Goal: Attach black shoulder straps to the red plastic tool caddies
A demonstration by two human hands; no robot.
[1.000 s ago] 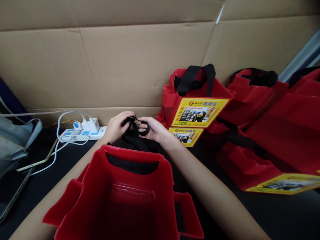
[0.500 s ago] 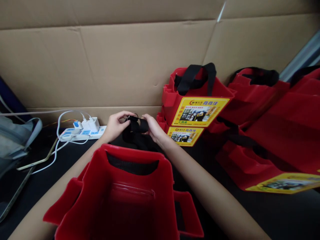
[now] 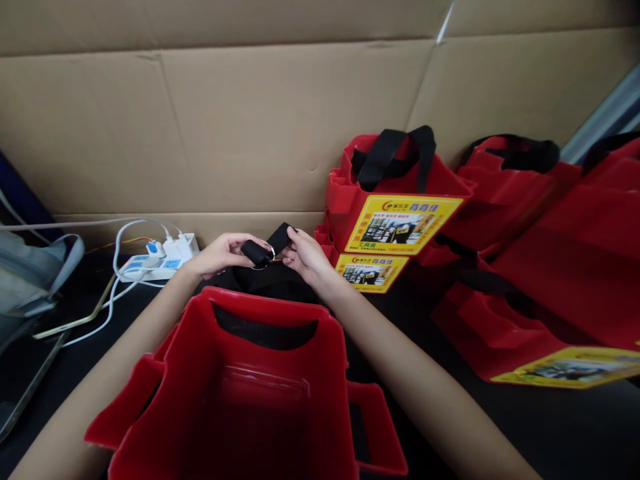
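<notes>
A black webbing strap (image 3: 281,238) with a shiny metal ring (image 3: 271,253) is stretched between my two hands, just beyond the red plastic box. My left hand (image 3: 227,255) pinches the strap's left part beside the ring. On the other side, my right hand (image 3: 306,257) grips the strap's upper right part between thumb and fingers. The red box (image 3: 280,307) stands open-topped in front of me, between my forearms, with a slot in its far wall and loops on its sides. More black strap (image 3: 265,281) lies behind that wall, below my hands.
Stacked red boxes with black handles and yellow labels (image 3: 404,225) stand to the right, with more red boxes (image 3: 510,333) farther right. A white power strip (image 3: 150,268) with cables lies left. A grey bag (image 3: 30,273) sits at the left edge. Cardboard (image 3: 250,127) walls the back.
My hands have turned the strap so that the ring now shows between them. The strap's right part has come up, and my left hand has shifted slightly left. The box has stayed put.
</notes>
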